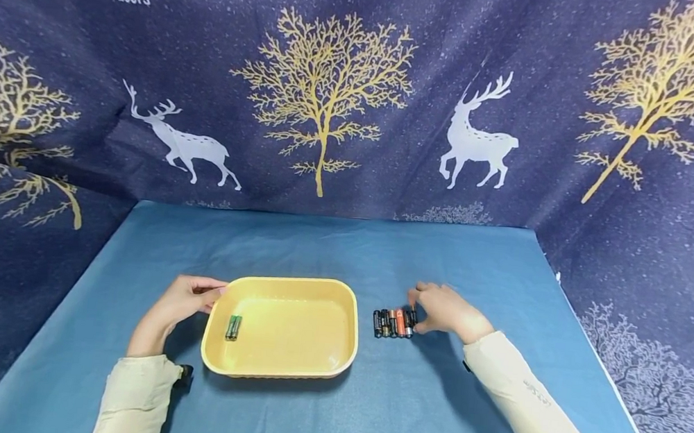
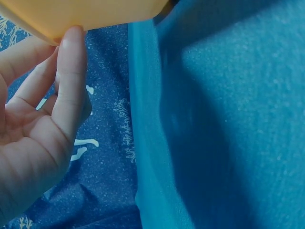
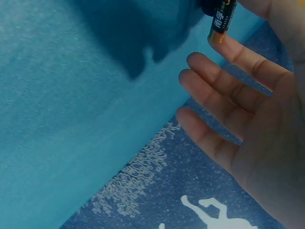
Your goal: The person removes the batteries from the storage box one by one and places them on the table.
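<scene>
My left hand (image 1: 183,300) pinches the left rim of a yellow plastic basin (image 1: 282,370), its thumb against the outer wall in the left wrist view. Two green batteries (image 1: 233,328) lie side by side on the basin's floor at the left. To the right of the basin, a row of several batteries (image 1: 393,323), mostly black with orange ones among them, lies on the cloth. My right hand (image 1: 447,311) is at the row's right end. Its thumb and index finger pinch a black battery (image 3: 223,18) by its ends; the other fingers are loosely spread.
A blue cloth (image 1: 428,419) covers the table. Behind and on both sides hangs a dark blue curtain (image 1: 351,175) printed with deer and golden trees. The basin stands left of the table's middle, between the two hands.
</scene>
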`<state>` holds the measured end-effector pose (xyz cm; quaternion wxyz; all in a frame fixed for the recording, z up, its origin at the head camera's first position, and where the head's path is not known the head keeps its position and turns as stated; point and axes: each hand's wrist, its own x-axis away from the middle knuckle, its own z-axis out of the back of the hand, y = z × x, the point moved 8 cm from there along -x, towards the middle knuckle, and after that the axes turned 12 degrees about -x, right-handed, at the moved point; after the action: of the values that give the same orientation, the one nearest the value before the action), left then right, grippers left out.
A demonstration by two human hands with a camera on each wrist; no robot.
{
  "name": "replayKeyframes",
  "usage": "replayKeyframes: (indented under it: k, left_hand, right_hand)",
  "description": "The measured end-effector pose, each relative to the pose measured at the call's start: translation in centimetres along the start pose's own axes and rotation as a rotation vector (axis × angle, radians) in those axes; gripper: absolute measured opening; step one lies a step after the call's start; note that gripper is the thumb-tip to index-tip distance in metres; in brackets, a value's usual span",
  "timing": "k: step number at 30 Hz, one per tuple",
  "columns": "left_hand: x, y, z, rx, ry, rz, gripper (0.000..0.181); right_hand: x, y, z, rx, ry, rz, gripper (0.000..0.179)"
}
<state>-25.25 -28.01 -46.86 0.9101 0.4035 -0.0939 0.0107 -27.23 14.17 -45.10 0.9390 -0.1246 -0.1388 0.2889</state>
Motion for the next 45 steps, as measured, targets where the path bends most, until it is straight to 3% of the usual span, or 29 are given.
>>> replayKeyframes:
  k: [30,36,45]
  left_hand:
    - [0.1,0.3,0.0,0.013,-0.004,0.011,0.032]
    - [0.2,0.4,0.1,0.021,-0.009,-0.003,0.033]
    - [0.3,0.5,0.1,0.019,-0.012,-0.011,0.034]
  right_hand:
    - [-0.2,0.3,-1.4,-0.028,-0.057,-0.044,0.05]
    - [-0.1,-0.5,-0.2,-0.025,-0.035,-0.022,0.053]
    - [-1.1,-2.7,3.2,-0.053,0.007,0.007,0.048]
